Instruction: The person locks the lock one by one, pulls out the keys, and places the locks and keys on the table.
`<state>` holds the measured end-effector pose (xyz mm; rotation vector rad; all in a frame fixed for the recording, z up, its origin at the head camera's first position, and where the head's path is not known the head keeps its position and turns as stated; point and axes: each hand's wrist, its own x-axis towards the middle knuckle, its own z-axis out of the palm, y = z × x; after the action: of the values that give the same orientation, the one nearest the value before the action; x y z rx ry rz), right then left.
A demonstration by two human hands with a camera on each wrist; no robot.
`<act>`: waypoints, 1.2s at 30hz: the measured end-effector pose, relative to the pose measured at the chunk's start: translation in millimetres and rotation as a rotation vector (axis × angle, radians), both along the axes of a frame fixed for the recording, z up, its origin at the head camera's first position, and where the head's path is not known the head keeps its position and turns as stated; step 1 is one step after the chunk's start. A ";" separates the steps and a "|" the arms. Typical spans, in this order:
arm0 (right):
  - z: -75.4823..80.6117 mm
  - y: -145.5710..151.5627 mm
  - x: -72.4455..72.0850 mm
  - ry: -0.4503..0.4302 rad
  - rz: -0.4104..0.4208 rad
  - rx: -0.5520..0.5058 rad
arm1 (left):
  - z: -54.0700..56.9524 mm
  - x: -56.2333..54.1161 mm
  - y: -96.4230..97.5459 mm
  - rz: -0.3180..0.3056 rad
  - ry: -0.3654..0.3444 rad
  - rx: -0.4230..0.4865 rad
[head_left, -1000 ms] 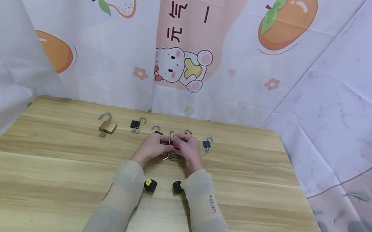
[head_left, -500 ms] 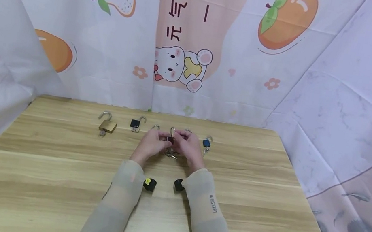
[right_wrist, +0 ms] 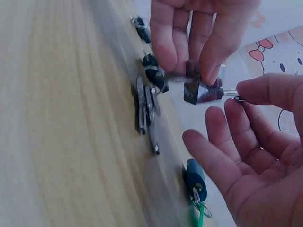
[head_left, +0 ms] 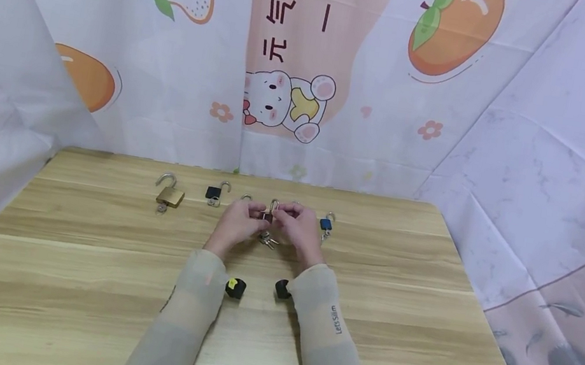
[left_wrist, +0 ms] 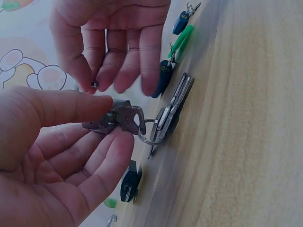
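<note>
A white cloth (head_left: 168, 91) printed with fruit and a cartoon bear hangs along the far side, where we see it rise behind a wood-grained surface (head_left: 79, 276). Two pale sleeves (head_left: 332, 344) reach from the near edge toward the far middle, the right one lettered. There we find the person's hands close together: the left hand (head_left: 236, 225) grasps a small padlock's body between thumb and fingers, while the right hand (head_left: 301, 229) pinches its shackle between thumb and forefinger, other fingers spread apart. A brass padlock (head_left: 170, 197) lies at far left, shackle swung open. Nearer to us, a black block (head_left: 235, 288) sits just beside the left cuff, a second by the right. The held padlock (right_wrist: 208, 93) is between the two hands, shackle raised, its free end clear of the body. To its left on the surface we see a black padlock (head_left: 213, 193), and to its right a blue padlock (head_left: 325, 224), both open. Smaller shackles behind the fingers are partly hidden from us. Beneath the held lock, several metal keys (left_wrist: 173, 106) hang from a thin ring (left_wrist: 149, 137).
</note>
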<state>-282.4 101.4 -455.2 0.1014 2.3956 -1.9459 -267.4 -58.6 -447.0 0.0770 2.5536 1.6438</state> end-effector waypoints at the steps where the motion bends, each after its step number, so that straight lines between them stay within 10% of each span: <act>1: 0.7 -0.1 0.2 -0.003 -0.001 -0.021 | -0.2 -0.4 -0.7 -0.006 0.000 0.004; 27: 3.8 2.3 1.0 0.099 0.160 -0.137 | 5.5 1.1 -11.7 -0.161 -0.037 0.113; 36: 1.3 -0.4 -0.7 0.133 0.143 -0.143 | 7.5 0.7 -12.5 -0.106 -0.023 0.160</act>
<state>-283.1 101.0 -454.0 -0.2056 2.2586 -2.1094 -266.7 -71.2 -439.5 0.2014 2.3534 1.7941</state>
